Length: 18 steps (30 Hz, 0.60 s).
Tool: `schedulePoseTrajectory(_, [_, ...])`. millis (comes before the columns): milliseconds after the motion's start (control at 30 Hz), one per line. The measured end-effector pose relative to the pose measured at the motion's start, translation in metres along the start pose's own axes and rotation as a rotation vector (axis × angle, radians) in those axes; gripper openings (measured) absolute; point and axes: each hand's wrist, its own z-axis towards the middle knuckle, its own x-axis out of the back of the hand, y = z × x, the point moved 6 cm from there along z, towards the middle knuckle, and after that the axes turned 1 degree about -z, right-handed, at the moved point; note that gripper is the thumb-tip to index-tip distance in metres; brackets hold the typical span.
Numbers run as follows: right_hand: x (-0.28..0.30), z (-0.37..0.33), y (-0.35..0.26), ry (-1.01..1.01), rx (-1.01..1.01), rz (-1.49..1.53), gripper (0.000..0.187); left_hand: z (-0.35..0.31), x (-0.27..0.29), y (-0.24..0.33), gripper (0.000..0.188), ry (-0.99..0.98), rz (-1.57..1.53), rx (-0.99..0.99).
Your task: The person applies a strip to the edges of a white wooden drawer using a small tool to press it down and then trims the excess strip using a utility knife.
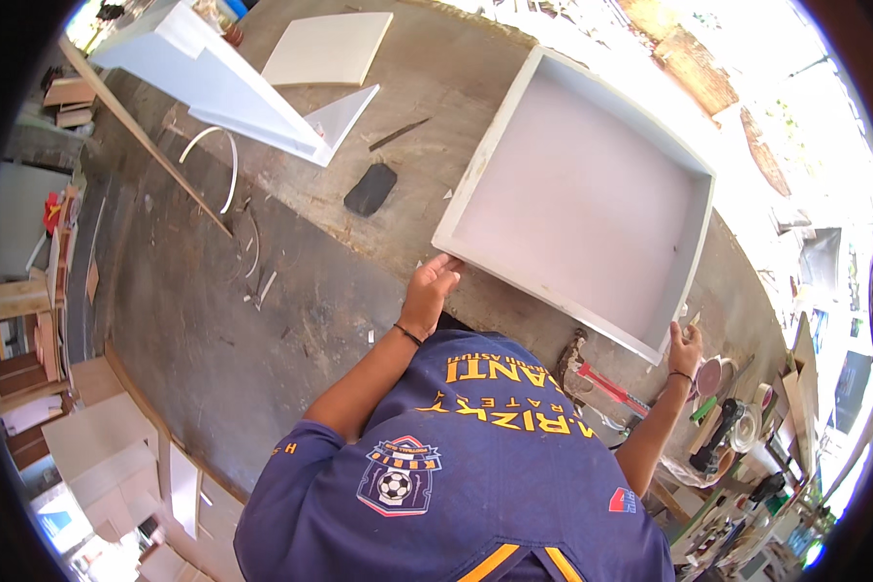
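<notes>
Here's the shallow pale box point(582, 194), left hand point(429, 296) gripping its near left corner, right hand point(685, 346) gripping the near right; it stretches away beyond both, over the worktable point(310, 267), black pad point(371, 189) lying off left.

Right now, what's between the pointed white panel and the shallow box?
In the head view, a thin dark stick and a black block lie on the bench between the pointed white panel and the shallow box.
</notes>
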Motion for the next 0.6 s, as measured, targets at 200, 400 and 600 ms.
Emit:
schedulePoseTrajectory(200, [-0.012,-0.005,-0.044,0.051,0.183,0.056,0.066,0.060,0.001,0.024,0.064,-0.036,-0.151,-0.080])
schedulePoseTrajectory(400, [-0.031,-0.031,-0.094,0.002,0.245,0.084,0.064,0.085,-0.020,0.046,0.071,0.018,0.091,-0.071])
schedulePoseTrajectory(600, [-0.043,-0.084,-0.139,-0.192,0.221,0.156,0.069,0.050,-0.060,0.003,0.062,-0.205,0.199,-0.006])
